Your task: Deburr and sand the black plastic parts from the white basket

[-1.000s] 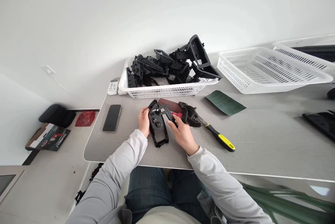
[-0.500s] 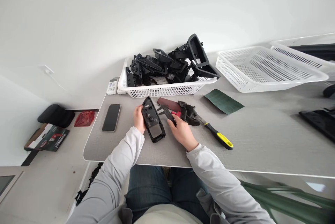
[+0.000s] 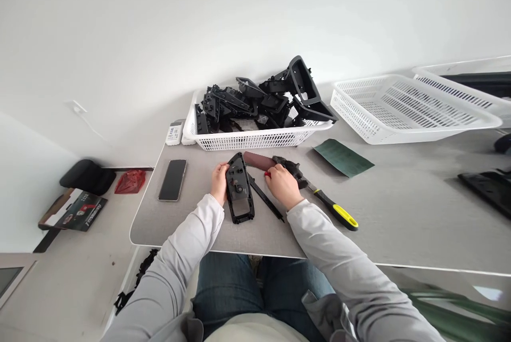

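- Grasping the black plastic part point(image 3: 238, 177) by its far left edge, the left hand point(image 3: 219, 183) is keeping its fingers along that side; the part is lying just to the hand's right, its long side running from far to near.
- The right hand point(image 3: 284, 186) is reaching down to the right of the part, apart from it, with its fingers curling at a small red item point(image 3: 267, 173); whether they are gripping it, I cannot tell.
- A slim black caliper point(image 3: 266, 198) is lying on the desk point(image 3: 399, 214) between the part and the right hand, slanting from far left to near right.
- Beyond the right hand, a maroon strip point(image 3: 258, 161) is resting far left of it, and a dark bundle point(image 3: 293, 169) is sitting just to its far right.
- A tool handle in black and yellow point(image 3: 339, 214) is pointing toward the near right.
- On the far side, a white basket point(image 3: 247, 140) is holding a heap of black pieces point(image 3: 233, 101).
- A phone point(image 3: 172, 179) is lying left of the left hand, well apart from it.
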Demonstrator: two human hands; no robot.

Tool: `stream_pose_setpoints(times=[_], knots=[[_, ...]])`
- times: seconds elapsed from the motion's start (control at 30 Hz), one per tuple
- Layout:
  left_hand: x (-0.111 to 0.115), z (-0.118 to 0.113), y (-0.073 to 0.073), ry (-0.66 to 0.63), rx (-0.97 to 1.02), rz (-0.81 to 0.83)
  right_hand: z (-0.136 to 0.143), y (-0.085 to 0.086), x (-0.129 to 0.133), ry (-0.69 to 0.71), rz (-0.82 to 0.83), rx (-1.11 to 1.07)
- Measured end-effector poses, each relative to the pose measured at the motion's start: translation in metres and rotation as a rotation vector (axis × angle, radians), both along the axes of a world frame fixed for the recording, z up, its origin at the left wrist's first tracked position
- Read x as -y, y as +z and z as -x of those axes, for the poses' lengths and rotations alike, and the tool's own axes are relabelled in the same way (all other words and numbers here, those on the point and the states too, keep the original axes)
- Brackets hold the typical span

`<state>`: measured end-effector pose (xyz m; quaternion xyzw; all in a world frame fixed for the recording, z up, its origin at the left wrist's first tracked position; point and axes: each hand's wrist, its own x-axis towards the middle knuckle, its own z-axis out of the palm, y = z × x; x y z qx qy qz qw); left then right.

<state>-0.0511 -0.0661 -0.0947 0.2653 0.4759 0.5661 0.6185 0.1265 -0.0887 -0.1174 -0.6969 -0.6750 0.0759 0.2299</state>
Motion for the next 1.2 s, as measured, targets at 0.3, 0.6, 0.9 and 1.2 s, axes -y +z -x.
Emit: stream_pose_setpoints(times=[0.3, 0.6, 0.9, 1.2], knots=[[0.000, -0.004, -0.004, 0.035, -0.088, -0.040, 0.027, 0.012, 0.014, 0.114, -0.276, -0.940], [0.001, -0.006, -0.008, 0.025, -0.114, -0.059, 0.048, 0.018, 0.030, 0.369, -0.271, -0.833], [0.008, -0.007, -0.008, -0.120, -0.063, -0.032, 0.046, 0.017, 0.030, 0.341, -0.232, -0.816], [0.009, -0.004, 0.000, -0.114, -0.043, -0.014, 0.033, 0.003, 0.018, -0.005, -0.266, -0.737]])
